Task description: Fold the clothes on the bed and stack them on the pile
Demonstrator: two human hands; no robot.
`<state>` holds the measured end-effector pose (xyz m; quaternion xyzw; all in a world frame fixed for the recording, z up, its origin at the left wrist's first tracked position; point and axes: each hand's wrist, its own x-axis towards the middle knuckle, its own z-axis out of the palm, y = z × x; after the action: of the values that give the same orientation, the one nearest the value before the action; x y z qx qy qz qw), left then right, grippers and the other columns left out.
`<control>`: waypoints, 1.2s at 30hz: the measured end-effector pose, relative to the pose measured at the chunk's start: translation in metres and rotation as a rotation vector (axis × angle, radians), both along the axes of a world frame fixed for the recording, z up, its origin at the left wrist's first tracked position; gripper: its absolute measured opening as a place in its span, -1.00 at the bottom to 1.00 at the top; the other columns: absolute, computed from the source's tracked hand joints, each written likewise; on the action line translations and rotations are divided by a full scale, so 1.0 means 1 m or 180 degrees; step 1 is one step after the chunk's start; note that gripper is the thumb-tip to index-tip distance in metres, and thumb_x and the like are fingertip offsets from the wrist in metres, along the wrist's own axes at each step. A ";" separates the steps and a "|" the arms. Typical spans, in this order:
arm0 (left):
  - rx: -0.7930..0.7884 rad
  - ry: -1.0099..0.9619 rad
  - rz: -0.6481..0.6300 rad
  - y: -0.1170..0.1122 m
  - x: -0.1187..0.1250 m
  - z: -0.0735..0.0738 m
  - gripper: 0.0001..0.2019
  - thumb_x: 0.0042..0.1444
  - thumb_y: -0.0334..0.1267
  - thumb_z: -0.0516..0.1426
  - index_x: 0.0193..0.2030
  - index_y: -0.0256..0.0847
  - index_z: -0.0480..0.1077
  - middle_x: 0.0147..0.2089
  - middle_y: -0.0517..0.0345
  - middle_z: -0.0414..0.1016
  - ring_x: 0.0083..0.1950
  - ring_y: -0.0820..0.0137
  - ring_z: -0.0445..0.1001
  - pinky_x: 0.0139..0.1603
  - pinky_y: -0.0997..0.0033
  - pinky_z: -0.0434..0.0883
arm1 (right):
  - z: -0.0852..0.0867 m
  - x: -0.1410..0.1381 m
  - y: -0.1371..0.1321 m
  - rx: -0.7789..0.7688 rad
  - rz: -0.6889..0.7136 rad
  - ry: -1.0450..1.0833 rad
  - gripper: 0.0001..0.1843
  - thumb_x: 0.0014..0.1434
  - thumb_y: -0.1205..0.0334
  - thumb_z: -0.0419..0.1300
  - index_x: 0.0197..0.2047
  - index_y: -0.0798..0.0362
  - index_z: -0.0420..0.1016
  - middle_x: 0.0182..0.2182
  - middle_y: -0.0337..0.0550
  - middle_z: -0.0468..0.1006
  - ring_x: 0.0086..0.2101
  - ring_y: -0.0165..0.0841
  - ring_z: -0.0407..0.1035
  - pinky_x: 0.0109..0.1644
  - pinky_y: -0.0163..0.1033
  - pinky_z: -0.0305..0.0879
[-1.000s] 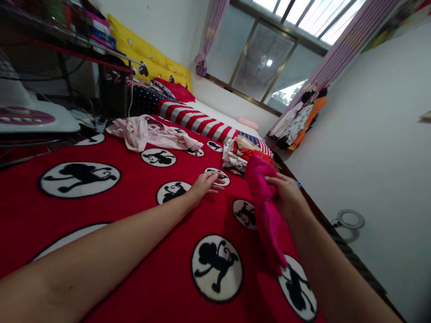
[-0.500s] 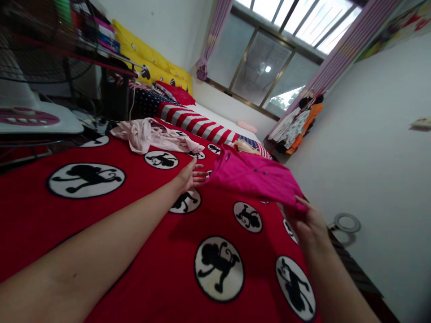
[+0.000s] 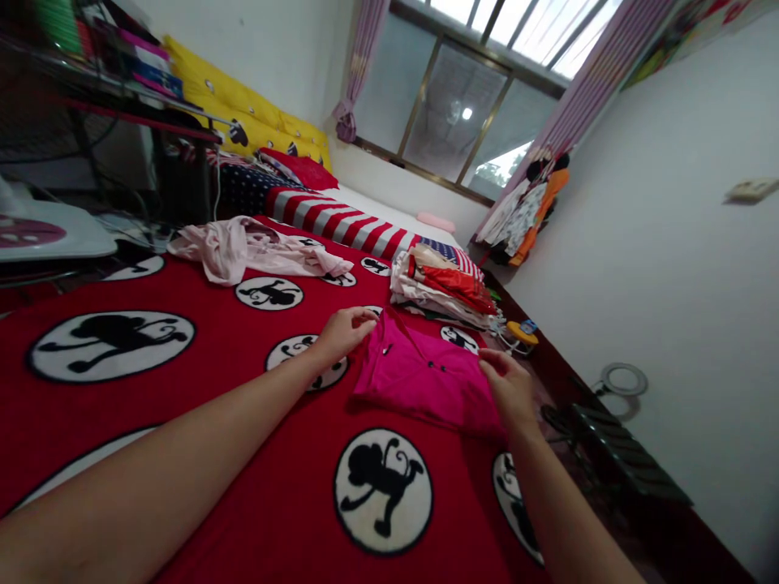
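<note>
A folded magenta shirt (image 3: 426, 377) with small dark buttons lies on the red blanket (image 3: 268, 487), which is printed with black monkeys in white ovals. At its far left corner, my left hand (image 3: 346, 334) pinches the cloth edge between thumb and fingers. My right hand (image 3: 510, 385) is closed on the far right corner. Just beyond the shirt stands a stack of folded clothes (image 3: 441, 284), with a red piece near the top. Farther left, a crumpled pale pink garment (image 3: 249, 250) is spread loosely on the blanket.
A fan base (image 3: 49, 231) and a cluttered desk (image 3: 134, 113) stand at the left. Behind are a bed with a striped cover (image 3: 346, 221) and a window (image 3: 456, 105). Clothes (image 3: 529, 211) hang at the right wall, above a ring light (image 3: 624, 379) and a dark slatted object (image 3: 630, 454).
The magenta shirt has come down from the air onto the blanket, uncovering the clothes stack behind it. My left hand, open and apart from it before, now grips its corner.
</note>
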<state>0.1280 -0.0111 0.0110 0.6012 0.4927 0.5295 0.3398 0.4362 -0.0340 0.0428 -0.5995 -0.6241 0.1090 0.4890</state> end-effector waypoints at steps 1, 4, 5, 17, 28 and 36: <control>0.0208 0.0292 -0.0016 -0.002 0.002 0.000 -0.80 0.06 -0.24 0.13 -0.23 -0.26 0.51 -0.23 0.09 0.59 -0.24 0.36 0.52 -0.21 0.42 0.44 | -0.002 -0.014 0.005 0.0026 0.0123 -0.0036 -0.64 -0.05 0.11 0.17 -0.22 0.13 0.56 -0.25 0.02 0.61 -0.21 -0.19 0.47 -0.06 -0.08 0.35; 0.0661 0.1044 -0.0087 -0.008 0.007 -0.001 -0.84 0.05 -0.30 0.12 -0.29 -0.22 0.53 -0.25 0.12 0.59 -0.22 0.37 0.50 -0.09 0.42 0.38 | -0.016 -0.047 0.017 -0.0009 0.0494 -0.0201 -0.72 -0.01 0.17 0.14 -0.25 0.08 0.56 -0.26 -0.03 0.61 -0.22 -0.21 0.47 -0.10 -0.12 0.36; 0.0686 0.1240 -0.0100 -0.010 0.008 -0.002 -0.84 0.06 -0.29 0.12 -0.30 -0.22 0.53 -0.26 0.12 0.58 -0.24 0.38 0.49 -0.12 0.43 0.37 | -0.023 -0.054 0.019 -0.0025 0.0623 -0.0281 -0.75 0.00 0.20 0.13 -0.27 0.07 0.56 -0.28 -0.05 0.60 -0.23 -0.23 0.47 -0.10 -0.13 0.36; 0.0200 0.2002 0.0138 -0.019 0.018 -0.016 -0.76 -0.03 -0.07 0.24 -0.22 -0.06 0.50 -0.25 0.21 0.46 -0.28 0.40 0.44 -0.32 0.46 0.26 | -0.051 -0.064 0.010 0.0339 0.0911 -0.0297 -0.80 0.15 0.30 0.07 -0.27 0.06 0.52 -0.21 -0.05 0.52 -0.15 -0.27 0.40 0.02 -0.14 0.31; 0.0047 0.1830 0.0105 -0.018 0.018 -0.015 -0.83 -0.02 -0.20 0.20 -0.25 -0.11 0.49 -0.30 0.23 0.45 -0.34 0.45 0.40 -0.36 0.48 0.24 | -0.034 0.006 0.002 -0.0786 -0.2071 -0.2122 -0.44 0.19 -0.05 0.11 0.01 0.29 0.49 0.14 0.29 0.31 0.07 0.12 0.23 0.07 0.15 0.20; -0.0032 0.1723 0.0001 -0.018 0.017 -0.013 -0.83 -0.01 -0.20 0.20 -0.24 -0.11 0.49 -0.29 0.21 0.45 -0.33 0.44 0.40 -0.34 0.48 0.25 | -0.030 0.006 0.002 -0.1222 -0.1608 -0.1978 -0.56 0.18 0.00 0.09 -0.04 0.15 0.48 0.07 0.12 0.42 0.00 -0.05 0.36 -0.02 -0.07 0.29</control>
<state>0.1451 -0.0289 -0.0021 0.7190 0.5683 0.3471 0.1987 0.4418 -0.0323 0.0128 -0.8174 -0.5439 -0.0854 0.1693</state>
